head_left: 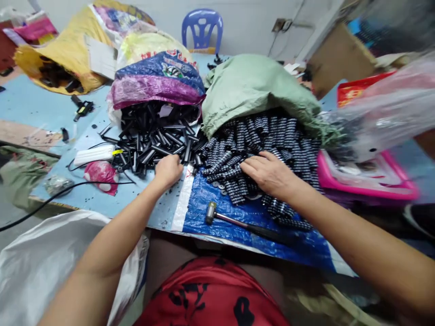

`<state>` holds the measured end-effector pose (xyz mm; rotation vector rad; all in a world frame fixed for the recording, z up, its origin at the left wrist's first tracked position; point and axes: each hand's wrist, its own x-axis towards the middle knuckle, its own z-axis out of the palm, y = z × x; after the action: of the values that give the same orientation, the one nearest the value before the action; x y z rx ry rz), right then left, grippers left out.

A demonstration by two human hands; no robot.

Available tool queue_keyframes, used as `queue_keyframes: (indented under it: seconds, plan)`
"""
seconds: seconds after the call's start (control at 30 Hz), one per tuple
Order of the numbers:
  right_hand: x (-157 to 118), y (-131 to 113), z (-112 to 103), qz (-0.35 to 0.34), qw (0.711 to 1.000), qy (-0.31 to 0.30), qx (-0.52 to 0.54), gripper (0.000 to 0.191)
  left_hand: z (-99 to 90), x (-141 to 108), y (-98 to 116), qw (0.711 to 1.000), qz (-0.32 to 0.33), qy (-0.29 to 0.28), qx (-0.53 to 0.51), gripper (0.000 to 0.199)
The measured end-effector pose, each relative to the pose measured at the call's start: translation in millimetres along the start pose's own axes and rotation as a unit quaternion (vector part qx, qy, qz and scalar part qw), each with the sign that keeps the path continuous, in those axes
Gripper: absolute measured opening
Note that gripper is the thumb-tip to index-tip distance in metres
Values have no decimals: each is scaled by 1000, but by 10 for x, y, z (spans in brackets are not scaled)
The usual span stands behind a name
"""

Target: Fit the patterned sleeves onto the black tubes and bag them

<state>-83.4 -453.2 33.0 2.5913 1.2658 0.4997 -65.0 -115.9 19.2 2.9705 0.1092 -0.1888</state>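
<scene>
My left hand (169, 170) is closed at the near edge of a heap of smooth black tubes (147, 156). Its fingertips face away from me, so whatever they grip is hidden. My right hand (268, 174) lies over a pile of black ridged cylinders (231, 170) with pale stripes, its fingers stretched out and partly apart, touching them. A small hammer (234, 220) with a dark handle rests on the blue sheet (200, 199), just in front of that pile. A few small pale discs (219, 184) lie beside the cylinders.
A green woven sack (258, 81) spills the cylinders; a colourful sack (156, 86) spills the tubes. Left are a white box-shaped device (94, 155), a pink spotted bundle (102, 175) and a black cable (68, 190). A pink tray (397, 192) stands right, under plastic bags.
</scene>
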Motion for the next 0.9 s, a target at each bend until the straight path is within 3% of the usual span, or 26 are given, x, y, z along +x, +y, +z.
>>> queue_keyframes:
  seconds: [0.1,0.17,0.23,0.27,0.3,0.33,0.4,0.47,0.5,0.53,0.57,0.6,0.77,0.9]
  plan:
    - [-130,-41,-142,13,994,98,55,19,-164,-19,-159,998,-28,58,-6,22]
    - [-267,-178,-235,66,971,189,131,24,-235,-25,-291,989,-45,129,-59,21]
    - [-384,-402,-279,159,921,253,250,28,-272,-40,-390,959,-47,214,-182,18]
    - [-416,-536,-275,221,880,274,320,27,-281,-58,-413,928,-51,253,-268,15]
    - [-425,-678,-258,284,825,287,395,24,-286,-87,-416,884,-60,285,-365,15]
    - [-407,-821,-231,348,753,298,473,22,-289,-130,-398,829,-71,304,-464,16]
    - [-309,-1090,-176,454,565,312,615,34,-283,-265,-310,705,-85,290,-642,22]
    - [-173,-1312,-151,507,351,279,736,51,-244,-464,-183,603,-76,222,-762,27]
    - [-112,-1400,-155,511,265,249,779,56,-203,-582,-115,572,-67,177,-798,28]
    - [-64,-1472,-167,505,201,218,811,60,-148,-706,-46,556,-63,133,-818,27]
    - [-30,-1529,-185,494,166,191,832,61,-77,-833,24,554,-62,93,-825,27]
    - [-11,-1573,-205,483,158,173,844,61,5,-960,94,563,-61,58,-822,27]
    - [9,-1674,-282,450,210,174,850,61,394,-1472,455,667,-9,-58,-742,31]
    - [95,-1766,-317,475,210,237,821,55,507,-1626,716,749,60,-64,-657,30]
